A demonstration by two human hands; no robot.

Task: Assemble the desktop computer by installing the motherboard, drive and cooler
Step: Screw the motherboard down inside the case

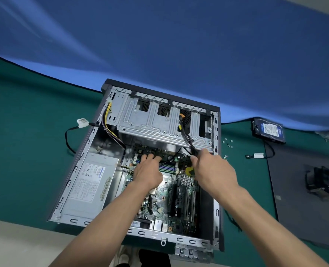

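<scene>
**Motherboard in case, both hands at its far edge**

Open case [78,166] lies flat on green table [24,132], blue cloth [179,45] behind it. Motherboard [171,199] sits in the case floor, right of the power supply [90,182]. PSU label has print and barcodes, too small to read.

Left hand [148,170] is flat on the board near the RAM slots, fingers straight and pressing down, holding nothing. Right hand [212,170] is clenched around a screwdriver [188,171]; yellow-and-black handle shows under the palm, tip hidden. Its fingers are just beside the black cable bundle [186,135] coming down from the drive cage [159,120]; can't tell if they touch it.

Drive [268,130] is out of the case, lying far right on the table, blue-white label up, text unreadable. Cooler [323,182] is also out, on the dark mat [294,209] at right. Loose screws [229,142] between case and drive. White-connector cable [258,155] lies near the mat's far edge; another white connector [82,122] lies left of the case.
</scene>
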